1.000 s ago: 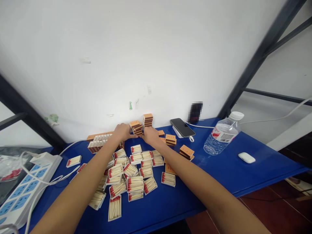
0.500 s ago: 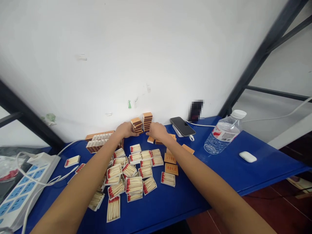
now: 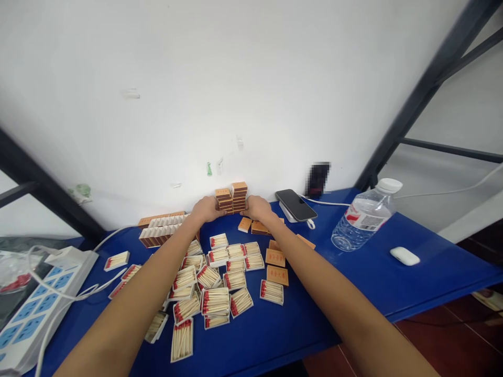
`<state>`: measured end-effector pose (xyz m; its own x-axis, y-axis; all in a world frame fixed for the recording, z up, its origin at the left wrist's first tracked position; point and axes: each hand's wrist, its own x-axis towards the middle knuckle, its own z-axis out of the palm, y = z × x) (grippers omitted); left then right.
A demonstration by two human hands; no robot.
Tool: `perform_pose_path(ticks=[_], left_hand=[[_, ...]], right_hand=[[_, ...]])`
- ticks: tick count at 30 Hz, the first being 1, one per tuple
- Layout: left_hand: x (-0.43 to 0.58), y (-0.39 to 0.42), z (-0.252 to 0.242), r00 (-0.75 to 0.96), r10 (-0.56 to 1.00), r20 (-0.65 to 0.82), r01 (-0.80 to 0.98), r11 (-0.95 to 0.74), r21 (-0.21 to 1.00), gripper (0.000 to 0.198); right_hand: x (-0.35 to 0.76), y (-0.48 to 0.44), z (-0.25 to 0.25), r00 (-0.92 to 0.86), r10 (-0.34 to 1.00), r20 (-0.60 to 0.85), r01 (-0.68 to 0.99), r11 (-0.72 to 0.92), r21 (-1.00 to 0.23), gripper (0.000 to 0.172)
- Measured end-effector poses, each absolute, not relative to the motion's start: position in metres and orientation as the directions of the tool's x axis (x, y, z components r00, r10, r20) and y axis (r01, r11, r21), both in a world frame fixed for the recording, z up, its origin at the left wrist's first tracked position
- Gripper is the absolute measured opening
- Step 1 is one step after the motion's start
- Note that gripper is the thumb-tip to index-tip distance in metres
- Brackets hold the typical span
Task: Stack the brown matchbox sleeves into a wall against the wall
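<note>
Two stacks of orange matchboxes stand side by side against the wall, a left stack [image 3: 223, 199] and a slightly taller right stack [image 3: 239, 197]. My left hand [image 3: 208, 209] grips the outer side of the left stack near its base. From the other side my right hand [image 3: 257, 208] holds the right stack, its fingers partly hidden. Between the hands, the stacks touch or nearly touch. In front lie several open matchbox trays [image 3: 216, 300] full of red-tipped matches, and several closed matchboxes [image 3: 276, 275] lie near my right forearm.
White trays and matchbox sleeves [image 3: 159, 234] form a row at the left by the wall. A power strip [image 3: 43, 303] with cables lies at far left. A phone [image 3: 296, 204], a plastic bottle [image 3: 363, 217] and a white case [image 3: 404, 256] occupy the blue table's [image 3: 314, 324] right side.
The left stack has been pushed right against the other and straightened, closing the gap. My left hand moved slightly right with it; my right hand stays at the right stack.
</note>
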<state>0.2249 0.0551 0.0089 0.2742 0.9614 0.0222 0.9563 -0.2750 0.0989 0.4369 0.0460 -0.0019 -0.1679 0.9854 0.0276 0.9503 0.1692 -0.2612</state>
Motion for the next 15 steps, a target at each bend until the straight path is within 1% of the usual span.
perform_pose_path(ticks=[6, 11, 15], left_hand=[[0.2260, 0.0536, 0.0087, 0.295, 0.955, 0.038, 0.950, -0.298, 0.099, 0.045], [0.2276, 0.0553, 0.0062, 0.258, 0.964, 0.064, 0.963, -0.262, 0.065, 0.051], [0.2292, 0.0560, 0.0040, 0.250, 0.965, 0.075, 0.965, -0.255, 0.058, 0.052]], right_hand=[[0.4358, 0.0476, -0.0064, -0.175, 0.983, 0.064, 0.945, 0.186, -0.270, 0.034], [0.4342, 0.0477, -0.0078, -0.163, 0.983, 0.085, 0.949, 0.180, -0.259, 0.040], [0.4311, 0.0488, -0.0115, -0.168, 0.979, 0.118, 0.952, 0.192, -0.237, 0.039]])
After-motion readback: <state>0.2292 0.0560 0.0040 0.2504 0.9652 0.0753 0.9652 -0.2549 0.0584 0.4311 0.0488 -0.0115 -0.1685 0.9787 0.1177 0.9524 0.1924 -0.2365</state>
